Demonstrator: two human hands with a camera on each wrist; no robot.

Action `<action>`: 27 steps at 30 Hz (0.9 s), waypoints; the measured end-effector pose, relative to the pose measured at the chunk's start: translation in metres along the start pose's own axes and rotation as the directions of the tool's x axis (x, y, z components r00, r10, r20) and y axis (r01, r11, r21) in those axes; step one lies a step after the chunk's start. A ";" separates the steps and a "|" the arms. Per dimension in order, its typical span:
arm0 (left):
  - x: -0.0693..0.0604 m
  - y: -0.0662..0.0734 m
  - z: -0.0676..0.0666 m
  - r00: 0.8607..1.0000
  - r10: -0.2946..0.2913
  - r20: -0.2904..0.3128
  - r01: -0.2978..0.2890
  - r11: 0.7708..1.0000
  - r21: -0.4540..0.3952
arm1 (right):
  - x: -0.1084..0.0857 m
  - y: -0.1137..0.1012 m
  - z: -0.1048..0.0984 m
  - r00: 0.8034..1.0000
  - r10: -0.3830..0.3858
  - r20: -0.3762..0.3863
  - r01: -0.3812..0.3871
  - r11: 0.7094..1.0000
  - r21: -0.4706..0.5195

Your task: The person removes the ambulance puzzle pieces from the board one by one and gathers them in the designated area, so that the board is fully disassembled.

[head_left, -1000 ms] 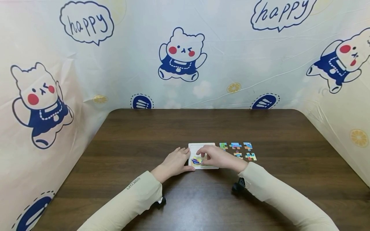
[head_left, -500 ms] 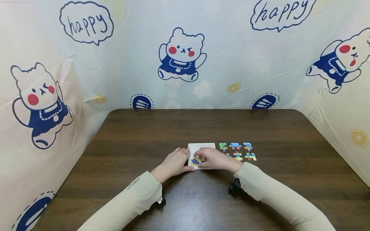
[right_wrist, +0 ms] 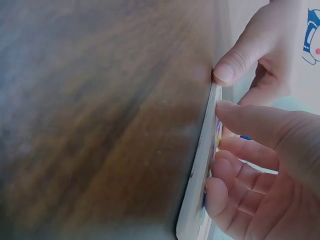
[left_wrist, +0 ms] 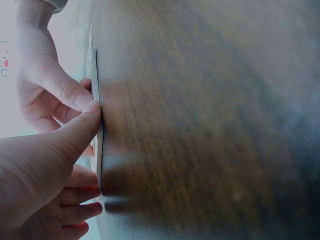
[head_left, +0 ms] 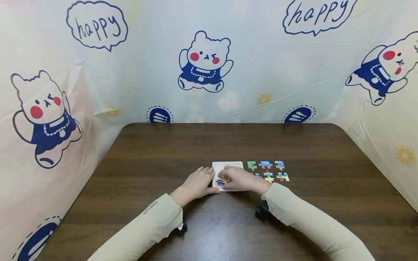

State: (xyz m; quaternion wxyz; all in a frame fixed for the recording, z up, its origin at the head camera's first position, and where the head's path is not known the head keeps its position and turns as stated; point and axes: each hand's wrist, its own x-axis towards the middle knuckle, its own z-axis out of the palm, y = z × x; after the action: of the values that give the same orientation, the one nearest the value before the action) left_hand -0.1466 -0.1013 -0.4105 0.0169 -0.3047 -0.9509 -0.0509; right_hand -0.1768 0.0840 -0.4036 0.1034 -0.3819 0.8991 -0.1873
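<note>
Brown table (head_left: 183, 145): below both hands
Left hand (head_left: 197, 183): thumb and fingers apart, touching the tray (head_left: 228, 164)
Right hand (head_left: 241, 178): thumb and index kinda apart, same tray
Tray: mostly under right hand
Loose pieces (head_left: 265, 165): just beyond that wrist

Both forearms (head_left: 143, 228) angle inward, the left grip (head_left: 196, 183) with thumb spread, the right grip (head_left: 241, 178) with fingers bent.
</note>
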 end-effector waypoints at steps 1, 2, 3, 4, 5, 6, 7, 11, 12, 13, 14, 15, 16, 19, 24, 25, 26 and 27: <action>0.000 0.000 0.000 1.000 0.000 0.001 0.000 1.000 0.000 | 0.000 0.000 0.000 1.000 -0.003 -0.001 0.003 1.000 0.000; 0.000 0.000 0.001 1.000 -0.001 0.003 0.001 1.000 -0.002 | 0.000 0.000 -0.001 1.000 0.000 0.000 0.000 1.000 0.006; 0.000 0.000 0.001 1.000 -0.001 0.004 0.001 1.000 -0.005 | 0.000 0.000 -0.001 1.000 0.003 0.001 -0.003 1.000 0.014; 0.000 0.000 0.001 1.000 0.000 0.005 0.000 1.000 -0.008 | 0.000 0.000 -0.001 1.000 0.004 0.001 -0.004 1.000 0.021; 0.000 0.000 0.000 1.000 0.001 0.006 -0.001 1.000 -0.013 | 0.000 0.001 -0.001 1.000 0.003 0.001 -0.003 1.000 0.029; 0.000 0.000 0.000 1.000 0.002 0.007 -0.002 1.000 -0.017 | 0.000 0.001 -0.001 1.000 0.002 0.001 -0.002 0.999 0.037; 0.000 0.000 0.000 1.000 0.004 0.006 -0.003 1.000 -0.022 | 0.000 0.002 -0.001 1.000 -0.002 0.000 0.002 0.999 0.046; 0.000 0.000 0.000 1.000 0.002 0.002 -0.002 1.000 -0.011 | 0.000 0.004 -0.001 0.999 -0.038 -0.020 0.039 0.998 0.054; 0.000 0.000 0.001 1.000 0.000 0.004 0.000 1.000 -0.004 | 0.000 0.004 -0.001 0.998 -0.048 -0.028 0.049 0.997 0.052; 0.001 -0.001 0.002 1.000 -0.002 0.004 0.002 1.000 0.000 | 0.000 0.004 -0.001 0.998 -0.057 -0.036 0.059 0.997 0.051; 0.001 -0.001 0.002 1.000 -0.005 0.006 0.005 1.000 0.005 | 0.000 0.004 -0.001 0.997 -0.064 -0.044 0.066 0.997 0.049; 0.001 -0.001 0.002 1.000 -0.006 0.010 0.006 1.000 0.007 | 0.000 0.005 -0.001 0.996 -0.068 -0.049 0.071 0.996 0.050; 0.001 -0.001 0.002 1.000 -0.006 0.012 0.006 1.000 0.006 | 0.000 0.005 -0.001 0.996 -0.073 -0.053 0.076 0.996 0.051; 0.001 -0.001 0.003 1.000 -0.003 0.009 0.003 1.000 0.003 | 0.000 0.005 0.000 0.997 -0.058 -0.059 0.062 0.996 0.059; 0.001 -0.005 0.008 0.999 0.024 -0.036 -0.023 1.000 0.012 | 0.001 0.004 0.001 0.997 -0.033 -0.068 0.038 0.997 0.065; 0.000 -0.005 0.008 0.999 0.028 -0.043 -0.027 1.000 0.014 | 0.001 0.004 0.001 0.997 -0.032 -0.072 0.037 0.997 0.064; 0.000 -0.005 0.008 0.998 0.031 -0.047 -0.030 0.999 0.015 | 0.002 0.004 0.001 0.997 -0.026 -0.072 0.031 0.997 0.066; 0.000 -0.006 0.009 0.998 0.034 -0.051 -0.033 0.999 0.016 | 0.002 0.004 0.001 0.997 -0.024 -0.075 0.029 0.997 0.067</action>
State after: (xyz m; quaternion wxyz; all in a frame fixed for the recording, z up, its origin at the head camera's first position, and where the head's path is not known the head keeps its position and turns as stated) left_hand -0.1501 -0.1048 -0.4195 0.0443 -0.3192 -0.9453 -0.0511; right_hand -0.1804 0.0852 -0.4066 0.0804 -0.3829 0.8902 -0.2333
